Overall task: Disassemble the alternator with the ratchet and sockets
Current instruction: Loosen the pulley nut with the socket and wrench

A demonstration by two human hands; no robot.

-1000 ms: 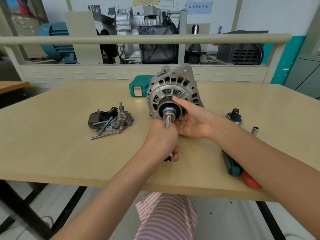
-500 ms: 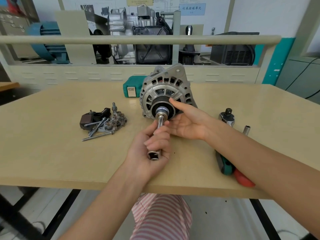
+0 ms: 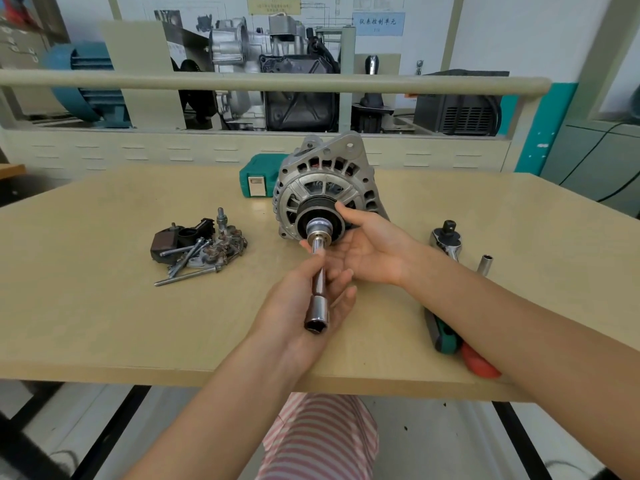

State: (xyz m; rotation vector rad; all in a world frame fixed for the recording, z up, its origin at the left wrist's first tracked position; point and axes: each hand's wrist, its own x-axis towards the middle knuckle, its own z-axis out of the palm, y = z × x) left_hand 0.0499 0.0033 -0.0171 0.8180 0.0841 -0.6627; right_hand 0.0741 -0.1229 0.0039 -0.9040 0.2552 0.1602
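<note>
The silver finned alternator (image 3: 325, 192) stands upright near the middle of the tan wooden table (image 3: 86, 306), pulley face toward the camera. A long chrome socket extension (image 3: 317, 275) is seated on the nut at the pulley centre and sticks straight out toward the viewer, its open end hanging in front of the alternator.

The left hand (image 3: 304, 306) sits under that extension with the thumb on one side and loosely curled fingers on the other, so it's cradling the shaft rather than squeezing it hard. The right hand (image 3: 367, 251) is palm-up just right of the alternator, fingers straight and spread, fingertips touching the black pulley rim (nothing gripped).

Left of the alternator lies a pile of removed parts and long bolts (image 3: 197, 245). Behind it, touching or nearly so, is a teal plastic tool case (image 3: 258, 178). To the right of the alternator lies the chrome ratchet (image 3: 446, 240), with a small chrome socket (image 3: 485, 265) standing just beside it; the ratchet's green and red handle is partly hidden by the right forearm.
</note>
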